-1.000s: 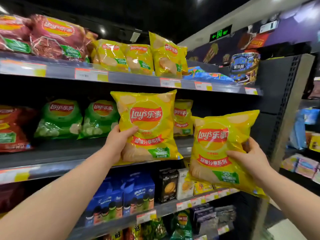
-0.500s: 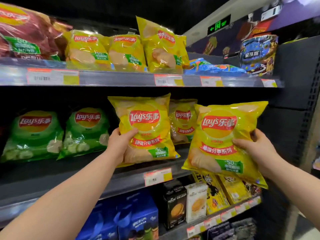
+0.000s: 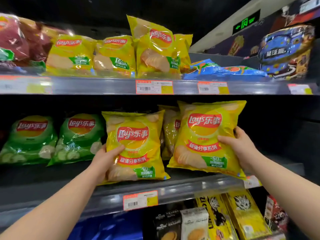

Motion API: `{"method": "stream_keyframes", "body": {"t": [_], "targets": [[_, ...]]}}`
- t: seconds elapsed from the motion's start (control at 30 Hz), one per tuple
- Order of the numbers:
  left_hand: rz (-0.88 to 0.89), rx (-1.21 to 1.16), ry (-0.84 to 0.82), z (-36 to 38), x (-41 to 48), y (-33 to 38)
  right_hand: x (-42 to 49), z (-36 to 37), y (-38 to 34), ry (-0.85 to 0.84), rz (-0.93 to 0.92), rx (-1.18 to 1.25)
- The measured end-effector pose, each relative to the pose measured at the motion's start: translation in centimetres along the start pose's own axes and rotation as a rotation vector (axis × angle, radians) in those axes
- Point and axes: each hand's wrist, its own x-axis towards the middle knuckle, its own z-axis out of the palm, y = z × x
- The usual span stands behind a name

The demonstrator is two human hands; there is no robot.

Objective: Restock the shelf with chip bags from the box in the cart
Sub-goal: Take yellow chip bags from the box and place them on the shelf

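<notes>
Gripping a yellow bag in each hand, the person has both arms stretched out to the middle shelf [image 3: 173, 189]. The left hand [image 3: 103, 160] wraps the lower left edge of the left bag [image 3: 135, 146], thumb lying across the front, fingers hidden behind it: a closed grip pinching the bag. That bag stands upright with its bottom edge right at the shelf front; whether it truly rests on the shelf I cannot tell. The right hand [image 3: 242, 146] clamps the right edge of the right bag [image 3: 206, 135], thumb pressed on the front, fingers curled round the side, so this grip too pinches its bag. The right bag tilts a little, its bottom edge low over the shelf front, its lower right corner reaching past the lip.

Between the two, further back on the shelf, a third yellow bag [image 3: 169, 130] stands, partly covered by the right bag. Left of the left bag, two green bags [image 3: 53, 137] lean side by side on the same shelf. A price tag [image 3: 140, 200] sits on the shelf lip just below the left bag.

Above the shelf, the top shelf [image 3: 103, 85] carries a row of yellow bags [image 3: 114, 54], red bags [image 3: 19, 38] at its left end and flat blue bags [image 3: 225, 70] to the right. Below the shelf, boxed snacks [image 3: 195, 224] show.
</notes>
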Motion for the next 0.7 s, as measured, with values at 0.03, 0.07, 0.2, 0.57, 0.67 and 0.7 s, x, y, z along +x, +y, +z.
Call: {"method": "stream_keyframes", "body": {"t": [0.03, 0.07, 0.2, 0.57, 0.67, 0.7], "targets": [[-0.001, -0.004, 0.004, 0.1, 0.0, 0.0, 0.7, 0.0, 0.3, -0.019, 0.002, 0.012], [-0.003, -0.012, 0.001, 0.3, -0.2, 0.0, 1.4, 0.0, 0.7, -0.040, 0.003, 0.028], [0.010, 0.002, 0.025, 1.3, -0.7, -0.3, 4.3, 0.0, 2.2, -0.150, 0.056, 0.048], [0.036, 0.136, 0.162, 1.6, -0.9, -0.9, 8.2, 0.5, 4.5, -0.394, 0.186, -0.065], [0.038, 0.144, 0.212, 2.2, -0.9, -1.2, 8.1, 1.1, 4.2, -0.418, 0.221, -0.081], [0.037, 0.139, 0.216, 2.4, -0.8, -1.2, 8.3, 1.1, 4.3, -0.403, 0.229, -0.105]]}}
